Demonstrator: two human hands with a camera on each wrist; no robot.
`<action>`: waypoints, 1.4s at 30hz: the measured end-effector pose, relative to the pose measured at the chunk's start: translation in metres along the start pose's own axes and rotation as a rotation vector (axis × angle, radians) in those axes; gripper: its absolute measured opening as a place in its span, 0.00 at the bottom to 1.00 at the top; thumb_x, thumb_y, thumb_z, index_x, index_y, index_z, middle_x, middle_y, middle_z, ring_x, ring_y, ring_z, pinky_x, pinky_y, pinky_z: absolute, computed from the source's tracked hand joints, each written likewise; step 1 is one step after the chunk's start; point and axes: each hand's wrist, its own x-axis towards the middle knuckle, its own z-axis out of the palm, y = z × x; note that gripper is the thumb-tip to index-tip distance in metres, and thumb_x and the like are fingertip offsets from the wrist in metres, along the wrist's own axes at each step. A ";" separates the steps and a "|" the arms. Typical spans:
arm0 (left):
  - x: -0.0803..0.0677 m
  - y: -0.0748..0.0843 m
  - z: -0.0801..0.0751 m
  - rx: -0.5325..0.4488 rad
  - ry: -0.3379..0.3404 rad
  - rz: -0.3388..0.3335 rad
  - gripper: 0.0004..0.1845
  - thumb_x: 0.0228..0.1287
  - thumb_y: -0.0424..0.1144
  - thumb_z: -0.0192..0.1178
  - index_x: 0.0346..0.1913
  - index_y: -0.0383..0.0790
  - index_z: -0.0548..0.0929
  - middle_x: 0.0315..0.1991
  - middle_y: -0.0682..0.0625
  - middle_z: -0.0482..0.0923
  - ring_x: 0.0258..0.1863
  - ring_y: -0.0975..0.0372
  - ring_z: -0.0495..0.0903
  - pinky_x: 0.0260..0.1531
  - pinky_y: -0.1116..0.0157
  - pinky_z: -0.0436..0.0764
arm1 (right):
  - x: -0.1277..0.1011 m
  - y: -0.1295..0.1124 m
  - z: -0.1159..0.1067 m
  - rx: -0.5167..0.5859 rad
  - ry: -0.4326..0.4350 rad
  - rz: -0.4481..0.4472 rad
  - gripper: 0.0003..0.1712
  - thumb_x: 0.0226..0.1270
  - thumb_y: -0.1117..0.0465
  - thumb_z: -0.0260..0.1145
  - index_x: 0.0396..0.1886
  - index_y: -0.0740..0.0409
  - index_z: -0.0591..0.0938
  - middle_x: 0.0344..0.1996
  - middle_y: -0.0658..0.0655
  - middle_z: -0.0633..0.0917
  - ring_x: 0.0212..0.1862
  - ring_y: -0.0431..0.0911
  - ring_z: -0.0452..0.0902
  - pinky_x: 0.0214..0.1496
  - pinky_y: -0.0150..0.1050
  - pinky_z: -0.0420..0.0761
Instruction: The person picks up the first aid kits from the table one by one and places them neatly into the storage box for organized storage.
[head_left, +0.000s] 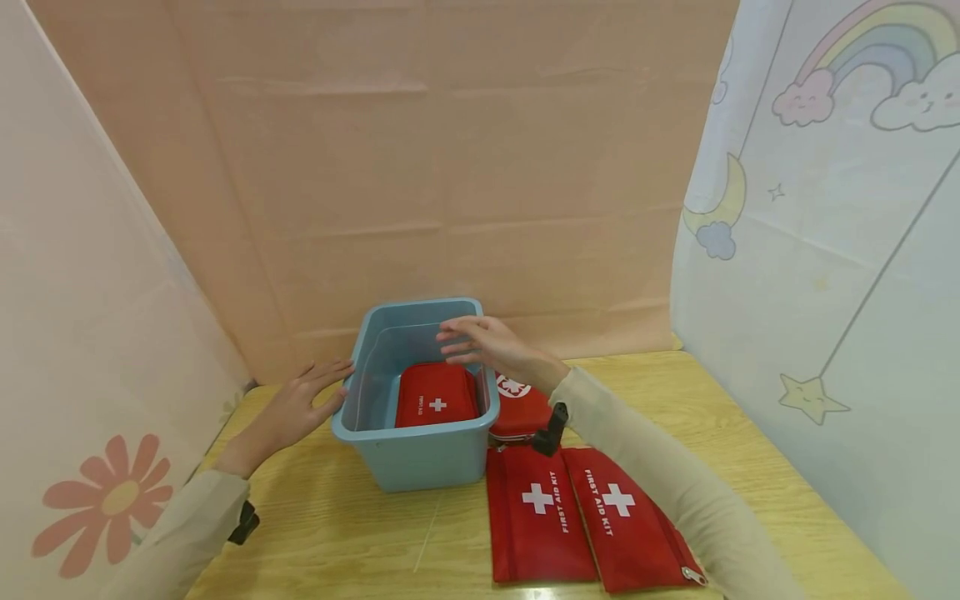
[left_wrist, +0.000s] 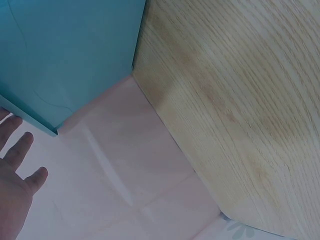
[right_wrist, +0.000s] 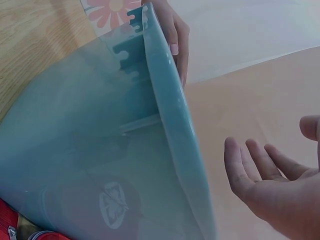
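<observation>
A wooden table (head_left: 750, 467) is enclosed by a peach backdrop (head_left: 450, 167), a flower sheet (head_left: 90, 350) and a rainbow sheet (head_left: 840, 208).

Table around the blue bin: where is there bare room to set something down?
Bare wood lies on the table right of the two flat red pouches, and in front of the blue bin, between the sleeves. Crowded: the bin's right side, where a red case and the pouches sit close together.
</observation>
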 end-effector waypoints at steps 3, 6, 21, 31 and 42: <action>0.000 -0.001 0.000 0.002 0.001 0.001 0.24 0.74 0.42 0.57 0.67 0.33 0.74 0.68 0.40 0.70 0.69 0.41 0.63 0.71 0.41 0.49 | -0.001 0.000 -0.001 -0.002 -0.001 -0.007 0.23 0.81 0.62 0.50 0.68 0.70 0.68 0.59 0.67 0.77 0.58 0.58 0.77 0.66 0.57 0.70; 0.000 -0.002 0.000 0.002 -0.003 -0.002 0.25 0.74 0.42 0.56 0.68 0.33 0.74 0.68 0.41 0.70 0.69 0.41 0.63 0.71 0.41 0.49 | -0.002 0.000 -0.003 -0.006 0.002 -0.015 0.23 0.81 0.62 0.50 0.68 0.70 0.68 0.59 0.66 0.77 0.58 0.58 0.76 0.66 0.58 0.69; 0.001 -0.001 0.001 0.011 0.002 -0.003 0.24 0.74 0.42 0.57 0.67 0.34 0.74 0.68 0.41 0.70 0.70 0.43 0.63 0.70 0.41 0.50 | -0.007 0.007 -0.017 -0.030 0.009 -0.031 0.23 0.81 0.62 0.51 0.68 0.70 0.68 0.58 0.66 0.77 0.58 0.57 0.77 0.68 0.59 0.66; 0.002 0.000 0.001 0.002 0.002 -0.002 0.24 0.74 0.41 0.57 0.67 0.33 0.74 0.68 0.40 0.70 0.70 0.42 0.63 0.71 0.41 0.50 | -0.010 0.008 -0.028 -0.059 0.025 -0.059 0.23 0.81 0.63 0.50 0.68 0.72 0.68 0.55 0.64 0.78 0.56 0.56 0.78 0.64 0.52 0.74; 0.002 0.000 0.001 0.002 -0.002 -0.003 0.25 0.74 0.42 0.57 0.67 0.33 0.74 0.68 0.40 0.70 0.70 0.42 0.63 0.70 0.41 0.50 | -0.015 0.010 -0.038 -0.059 0.113 -0.028 0.23 0.80 0.63 0.52 0.67 0.71 0.69 0.53 0.63 0.78 0.54 0.53 0.79 0.63 0.49 0.76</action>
